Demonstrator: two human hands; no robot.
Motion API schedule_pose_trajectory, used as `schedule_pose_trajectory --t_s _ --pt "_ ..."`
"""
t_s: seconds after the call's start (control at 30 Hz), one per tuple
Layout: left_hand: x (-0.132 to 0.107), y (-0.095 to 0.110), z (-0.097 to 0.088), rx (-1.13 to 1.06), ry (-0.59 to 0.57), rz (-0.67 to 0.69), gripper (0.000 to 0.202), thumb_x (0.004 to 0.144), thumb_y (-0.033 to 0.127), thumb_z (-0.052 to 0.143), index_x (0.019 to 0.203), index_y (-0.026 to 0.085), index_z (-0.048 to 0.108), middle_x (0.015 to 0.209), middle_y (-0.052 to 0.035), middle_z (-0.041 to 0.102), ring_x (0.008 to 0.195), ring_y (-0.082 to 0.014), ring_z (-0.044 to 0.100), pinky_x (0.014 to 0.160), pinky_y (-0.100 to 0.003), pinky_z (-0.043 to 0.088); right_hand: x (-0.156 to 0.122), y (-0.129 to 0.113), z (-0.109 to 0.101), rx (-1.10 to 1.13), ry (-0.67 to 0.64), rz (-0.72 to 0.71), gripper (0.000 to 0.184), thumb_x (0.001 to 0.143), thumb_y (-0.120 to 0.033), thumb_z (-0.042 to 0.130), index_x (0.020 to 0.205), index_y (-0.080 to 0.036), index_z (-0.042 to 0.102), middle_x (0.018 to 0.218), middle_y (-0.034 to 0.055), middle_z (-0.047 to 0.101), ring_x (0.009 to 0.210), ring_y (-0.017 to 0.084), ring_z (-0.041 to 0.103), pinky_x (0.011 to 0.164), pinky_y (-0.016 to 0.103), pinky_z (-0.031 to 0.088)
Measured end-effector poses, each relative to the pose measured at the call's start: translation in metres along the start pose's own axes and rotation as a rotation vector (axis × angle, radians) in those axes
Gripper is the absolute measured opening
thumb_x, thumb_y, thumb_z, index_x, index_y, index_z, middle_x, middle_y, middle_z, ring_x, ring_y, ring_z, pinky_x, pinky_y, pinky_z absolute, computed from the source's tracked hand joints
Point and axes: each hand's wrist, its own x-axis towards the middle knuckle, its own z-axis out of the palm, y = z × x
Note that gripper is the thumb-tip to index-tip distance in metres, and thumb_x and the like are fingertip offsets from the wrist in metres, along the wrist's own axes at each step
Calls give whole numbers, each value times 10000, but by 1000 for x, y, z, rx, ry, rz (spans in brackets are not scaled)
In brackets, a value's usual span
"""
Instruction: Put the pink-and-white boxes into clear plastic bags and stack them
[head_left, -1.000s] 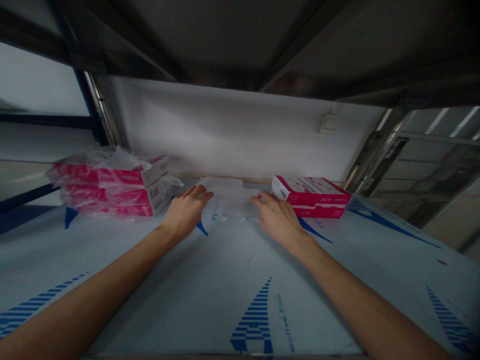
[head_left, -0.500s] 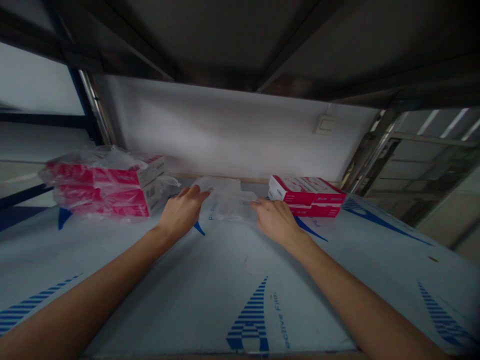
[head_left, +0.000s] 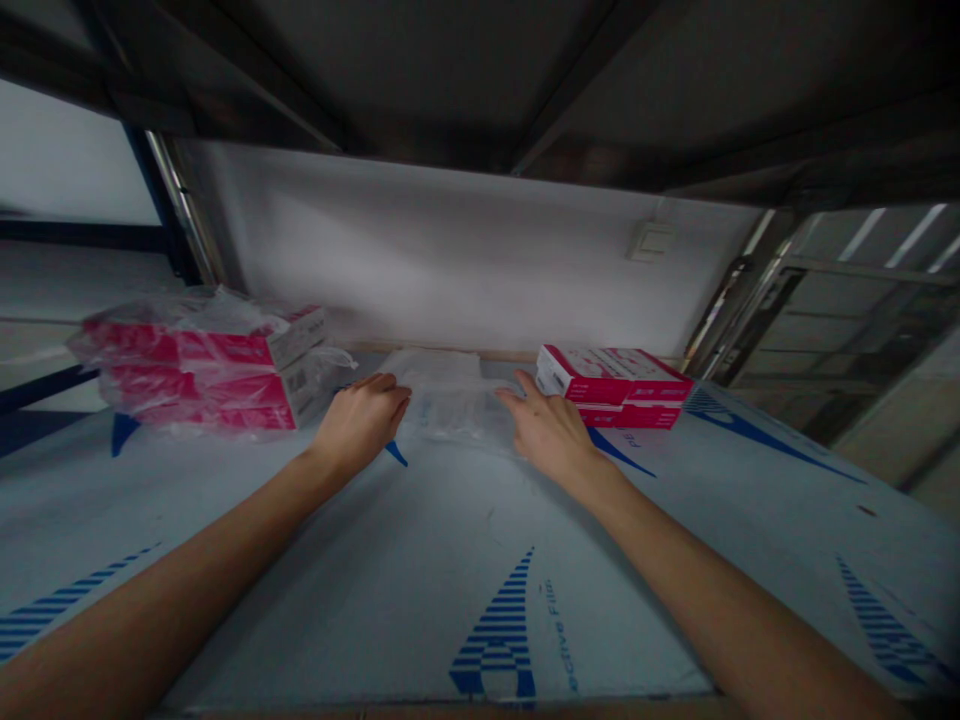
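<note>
A clear plastic bag [head_left: 457, 412] lies flat near the back of the film-covered shelf, between my two hands. Closed at its left edge is my left hand [head_left: 361, 418], with the fingertips pinched together on the bag. On the other side, my right hand [head_left: 553, 430] rests by the bag's right edge, thumb and index finger spread apart. Just beyond the right hand stands a stack of pink-and-white boxes [head_left: 619, 378]. To the left of my left hand, more pink boxes [head_left: 232, 375] are stacked inside crinkled clear plastic.
Blue-printed protective film [head_left: 435, 590] covers the shelf surface. A dark upper shelf [head_left: 450, 90] hangs low overhead. Behind is a white wall with a light switch [head_left: 651, 241]. Metal posts [head_left: 176, 200] stand at the sides.
My right hand's thumb and index finger have spread apart from their pinch at the bag's edge. The left hand's fingers have curled closer together. The view has shifted slightly.
</note>
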Motion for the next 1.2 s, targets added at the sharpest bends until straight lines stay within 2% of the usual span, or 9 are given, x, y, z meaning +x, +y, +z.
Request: schedule_pose_trajectory --t_s 0.13,0.23,0.37,0.53,0.67,0.8,1.03,1.13,1.2 --pt "-1 3 -2 58 10 -46 451 907 80 472 1313 219 610 1165 -116 618 1007 -261 667 771 -365 590 4 2 3 99 53 -15 317 828 -67 514 1048 -128 733 1187 181 684 822 251 691 694 380 510" --pt "-1 6 -3 80 -11 -56 588 862 38 496 1403 268 524 1405 -135 497 1128 -290 631 784 -376 604 6 5 4 145 85 -33 252 865 -74 493 915 -127 735 949 143 719 795 237 683 685 351 494" --pt "0 8 -4 28 -46 -51 494 820 -24 474 1221 204 650 1405 -130 521 1122 -282 643 847 -390 599 3 6 2 58 28 -48 420 775 1 496 1096 -161 712 1237 146 661 779 227 693 652 344 493" --pt "-1 11 -3 -100 34 -33 238 938 207 497 875 142 717 1056 -107 648 914 -237 688 885 -398 585 -1 4 7 48 -20 -62 619 718 16 502 1295 -169 631 1550 180 421 910 284 704 706 402 532" --pt "-3 12 1 -99 81 -16 278 961 341 531 953 153 737 1045 -108 615 858 -227 685 831 -402 596 3 3 10 184 87 -109 446 760 2 500 1151 -99 691 1370 195 607 1010 280 683 821 400 532" --pt "-4 10 1 -17 37 -52 318 946 165 475 1162 200 705 1109 -107 573 839 -219 695 752 -376 607 6 4 8 206 101 -70 266 902 -117 473 964 -123 732 1013 143 737 868 262 705 762 376 529" --pt "-2 11 -6 93 35 -123 734 877 105 467 1558 308 288 1449 -133 438 951 -275 706 709 -416 632 1 9 12 124 38 -22 710 778 6 496 1445 -236 509 1494 172 496 863 282 723 711 432 561" --pt "-2 11 -6 21 44 -124 509 877 95 457 1362 204 566 1429 -120 491 964 -251 713 828 -409 622 2 10 12 227 59 -38 781 744 32 489 1487 -203 451 1524 180 460 997 296 707 814 448 567" --pt "-2 13 -5 -46 85 -116 351 896 153 494 1199 159 670 1347 -123 554 988 -252 709 896 -405 603 4 10 12 330 111 -57 671 769 7 506 1418 -162 531 1451 169 548 1099 287 674 910 428 545"
